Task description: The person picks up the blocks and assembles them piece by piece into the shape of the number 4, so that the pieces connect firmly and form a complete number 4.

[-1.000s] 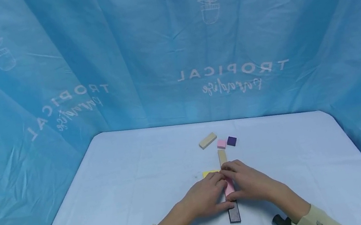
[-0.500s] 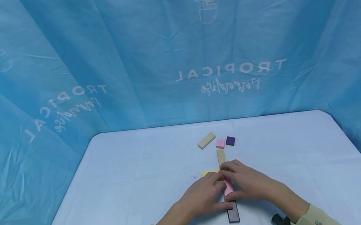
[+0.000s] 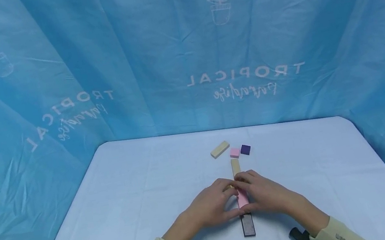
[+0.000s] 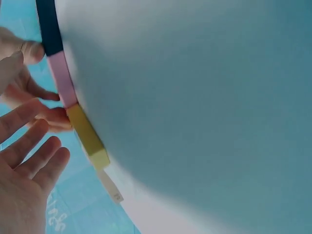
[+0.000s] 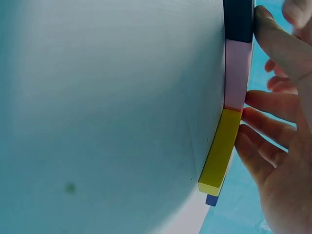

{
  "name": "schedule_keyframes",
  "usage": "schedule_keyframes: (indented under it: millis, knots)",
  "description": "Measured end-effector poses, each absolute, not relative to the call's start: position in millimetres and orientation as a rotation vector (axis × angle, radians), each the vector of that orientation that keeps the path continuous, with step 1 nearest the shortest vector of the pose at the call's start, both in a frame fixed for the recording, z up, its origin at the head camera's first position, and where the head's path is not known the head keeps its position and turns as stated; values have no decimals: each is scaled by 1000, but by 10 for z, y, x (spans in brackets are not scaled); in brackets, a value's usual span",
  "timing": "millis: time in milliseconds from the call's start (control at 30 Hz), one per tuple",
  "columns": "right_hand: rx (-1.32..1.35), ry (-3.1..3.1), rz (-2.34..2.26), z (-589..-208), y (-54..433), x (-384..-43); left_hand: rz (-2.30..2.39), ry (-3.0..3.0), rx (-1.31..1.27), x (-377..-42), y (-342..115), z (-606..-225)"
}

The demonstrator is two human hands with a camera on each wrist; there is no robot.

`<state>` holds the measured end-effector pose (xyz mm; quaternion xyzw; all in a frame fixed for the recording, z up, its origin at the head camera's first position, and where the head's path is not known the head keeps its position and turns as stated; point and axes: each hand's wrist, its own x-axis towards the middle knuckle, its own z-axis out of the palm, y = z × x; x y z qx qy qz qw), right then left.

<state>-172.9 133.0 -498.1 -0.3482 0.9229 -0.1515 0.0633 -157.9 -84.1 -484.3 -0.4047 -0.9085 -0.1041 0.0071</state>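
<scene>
A lengthwise row of blocks lies on the white table (image 3: 154, 211): a dark block (image 3: 248, 226), a pink block (image 3: 243, 200) and a beige block (image 3: 236, 166). Beside the pink one's far end is a yellow block (image 5: 219, 151), mostly hidden by the hands in the head view. Left of the row, my left hand (image 3: 209, 204) has its fingers spread; in the left wrist view they hold nothing. From the right, my right hand (image 3: 267, 193) rests its fingertips along the pink and yellow blocks, with its thumb against the dark block in the right wrist view.
Beyond the row lie another beige block (image 3: 220, 149), a small pink block (image 3: 234, 153) and a small dark purple block (image 3: 245, 149). A blue printed curtain (image 3: 181, 54) hangs around the table's back and sides.
My left hand has drawn back to the left, its fingers lifting off the row and its thumb leaving the dark block. The right hand stays almost still. The blocks look unmoved.
</scene>
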Motion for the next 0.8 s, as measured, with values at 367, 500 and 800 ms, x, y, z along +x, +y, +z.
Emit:
schedule_keyframes:
  millis: [367,500,800]
  knots:
    - [-1049,2795,-408,-4989,1320,-1720,-426,-2834,-1083,-1714,-919,-4730]
    - [-1044,2794,-405,-4988,1316,-1720,-399,-2841,-1058,-1744,-924,-4746]
    - [-1021,2797,-409,-5019,1318,-1717,-360,-2911,-877,-1876,-880,-4748]
